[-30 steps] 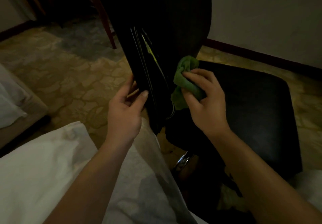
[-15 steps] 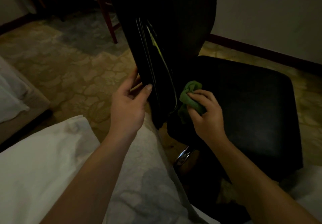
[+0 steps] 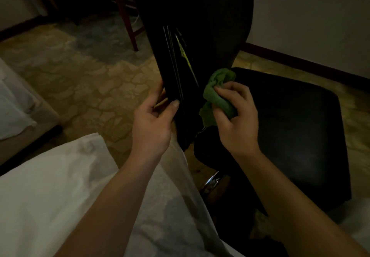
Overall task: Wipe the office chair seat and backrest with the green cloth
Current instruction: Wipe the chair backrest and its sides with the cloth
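Right hand (image 3: 238, 116): fingers curled round a crumpled green cloth (image 3: 218, 94), gripping the wad and pressing it against the lower front face of the tall black ribbed backrest (image 3: 200, 26) of the office chair. The cloth sits just above the rear edge of the black padded seat (image 3: 290, 126), close to the near rear corner. Whether its loose tail touches the seat I cannot tell in this dim light.

Left hand (image 3: 154, 120): grips the backrest's near side edge, thumb laid on the edge, fingers wrapped behind. It reads as bracing, so the chair does not swivel.

Step in hand, as I judge it: wiping the backrest, low section. No cloth on the seat, and nothing shows whether the seat is done.

The next move likely calls for sliding the wad along the backrest's length under steady pressure, left hand holding the frame. After that, down onto the seat, working from its rear edge forward.

Orientation: the backrest stands upright, long axis near vertical with a slight lean, seen almost edge-on. Its front face points toward the seat, away from the left hand. The cloth is bunched, longer up-and-down than across, tail hanging low.

Around: patterned beige carpet (image 3: 80, 80), white bedding (image 3: 50, 186) at near left, chrome chair fitting (image 3: 212, 182) below the seat.
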Available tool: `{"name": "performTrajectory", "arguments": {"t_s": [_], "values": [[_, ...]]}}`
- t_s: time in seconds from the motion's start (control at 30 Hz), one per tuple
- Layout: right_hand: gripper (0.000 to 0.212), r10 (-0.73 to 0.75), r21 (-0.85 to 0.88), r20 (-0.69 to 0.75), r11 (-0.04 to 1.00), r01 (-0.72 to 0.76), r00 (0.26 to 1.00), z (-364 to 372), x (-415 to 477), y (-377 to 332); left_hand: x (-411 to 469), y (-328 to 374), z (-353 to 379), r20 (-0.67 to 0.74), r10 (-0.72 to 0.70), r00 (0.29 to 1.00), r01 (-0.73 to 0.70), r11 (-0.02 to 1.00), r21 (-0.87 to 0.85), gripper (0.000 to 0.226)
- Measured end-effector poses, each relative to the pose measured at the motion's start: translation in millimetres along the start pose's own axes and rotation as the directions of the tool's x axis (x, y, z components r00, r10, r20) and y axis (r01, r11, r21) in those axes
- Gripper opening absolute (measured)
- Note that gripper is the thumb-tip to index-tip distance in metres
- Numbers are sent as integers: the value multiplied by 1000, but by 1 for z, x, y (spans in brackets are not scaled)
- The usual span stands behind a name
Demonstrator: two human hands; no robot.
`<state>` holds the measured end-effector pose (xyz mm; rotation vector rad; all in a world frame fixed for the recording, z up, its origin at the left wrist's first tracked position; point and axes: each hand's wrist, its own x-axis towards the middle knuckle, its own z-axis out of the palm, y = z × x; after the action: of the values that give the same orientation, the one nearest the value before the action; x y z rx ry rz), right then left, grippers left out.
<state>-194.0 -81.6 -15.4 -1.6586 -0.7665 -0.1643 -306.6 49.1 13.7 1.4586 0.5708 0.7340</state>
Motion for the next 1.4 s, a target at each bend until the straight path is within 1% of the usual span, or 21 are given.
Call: {"name": "performTrajectory", "arguments": {"t_s": [0.1, 0.2, 0.27, 0.33, 0.5, 0.63, 0.73, 0.87, 1.0, 1.07, 1.2, 1.3, 1.4], "values": [[36, 33, -37, 22, 999, -32, 999, 0, -15, 17, -1, 2, 1, -4, 2, 1000, -2, 1000, -5, 54], [36, 122, -18, 59, 993, -121, 991, -4, -26, 25, -1, 3, 1, -7, 2, 1000, -2, 1000, 4, 53], [36, 143, -13, 76, 990, -143, 987, -10, -24, 24, -1, 3, 1, -10, -1, 1000, 1, 1000, -1, 53], [37, 121, -12, 76, 993, -121, 990, -14, -15, 15, -1, 2, 2, -10, 4, 1000, -4, 1000, -1, 54], [35, -25, 20, 58, 1000, 24, 998, -11, 12, -25, -2, 4, 1, 20, -4, 1000, 5, 1000, -4, 54], [37, -99, 46, 87, 994, 95, 991, -4, 15, -28, -2, 5, 0, 37, -3, 999, 3, 1000, -3, 55], [40, -86, 38, 101, 996, 82, 991, -4, 6, -7, -2, 4, 0, 26, -4, 1000, 5, 1000, -6, 55], [38, 7, -18, 85, 1000, -5, 996, -5, -14, 21, -1, 2, 0, 17, -1, 1000, 1, 1000, -3, 56], [36, 79, -25, 110, 997, -77, 991, -10, -22, 28, -1, 2, 0, 17, 4, 1000, -4, 1000, 5, 56], [37, 71, -40, 111, 997, -67, 991, -16, -16, 23, -1, 2, 0, 14, 4, 1000, -4, 1000, 8, 55], [36, 15, -5, 35, 1000, -15, 999, -22, 6, -3, 0, 1, -1, 9, -6, 1000, 5, 1000, 9, 56], [35, -9, 17, 69, 1000, 8, 998, -17, 16, -16, 0, 0, -2, 26, -15, 1000, 15, 1000, 12, 56], [31, -26, 23, 75, 999, 25, 997, -8, 10, -9, 1, 1, -2, 21, -14, 1000, 14, 1000, 6, 56]]}}
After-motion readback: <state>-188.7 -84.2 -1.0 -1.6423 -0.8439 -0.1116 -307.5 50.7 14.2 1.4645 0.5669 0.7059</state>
